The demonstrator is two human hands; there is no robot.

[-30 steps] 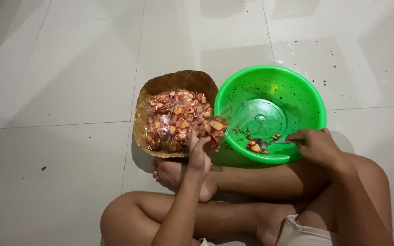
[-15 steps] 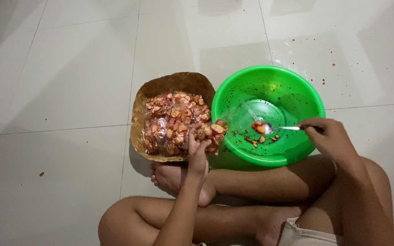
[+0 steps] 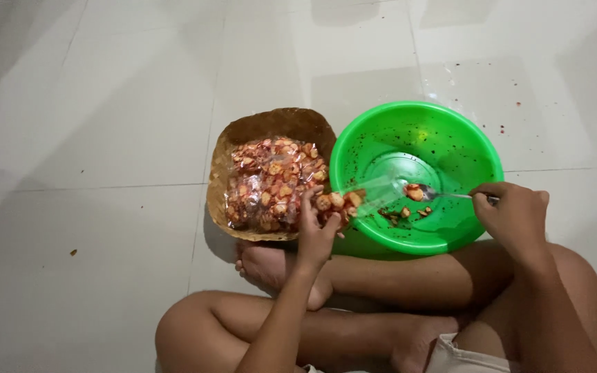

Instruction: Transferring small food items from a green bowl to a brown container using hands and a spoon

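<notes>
Clear plastic bag [image 3: 354,199] — light, limp, slippery — I pinch at its mouth with my left hand [image 3: 314,231], right hand [image 3: 513,214] closed round the spoon [image 3: 431,193] handle.

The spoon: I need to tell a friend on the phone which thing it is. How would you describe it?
Find the green basin on the white tiled floor, right of the brown tray. The spoon lies inside it, handle in the right hand. It is the only metal thing, its bowl carrying red-orange pieces.
</notes>
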